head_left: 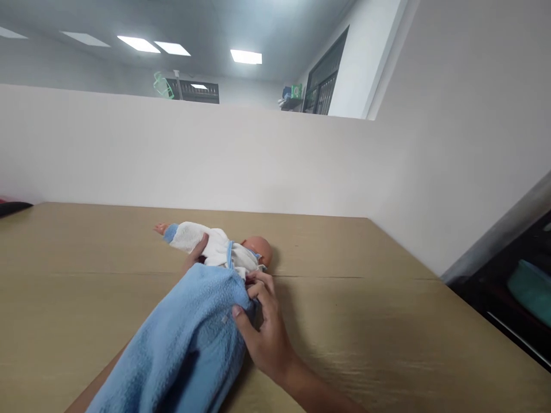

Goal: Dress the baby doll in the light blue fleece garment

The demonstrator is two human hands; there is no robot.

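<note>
A baby doll (258, 250) lies on the table, its bald head at the right and face turned away. Its white sleeve (189, 235) with a blue cuff stretches left to a small plastic hand (160, 228). Blue fleece cloth (172, 332) covers its lower body and runs toward me. A narrow blue strip (230, 255) crosses the white top. My left hand (197, 255) grips the doll's body below the sleeve, thumb on top, its other fingers hidden. With curled fingers and thumb, my right hand (262, 321) holds the edge of the fleece near the doll's shoulder.
The wooden table (344, 321) reaches back to a low white wall (215, 155), with a higher wall on the right. Past its right edge stands a dark shelf (495, 298) holding a teal item (531, 289). A dark object (15, 208) shows at the far left.
</note>
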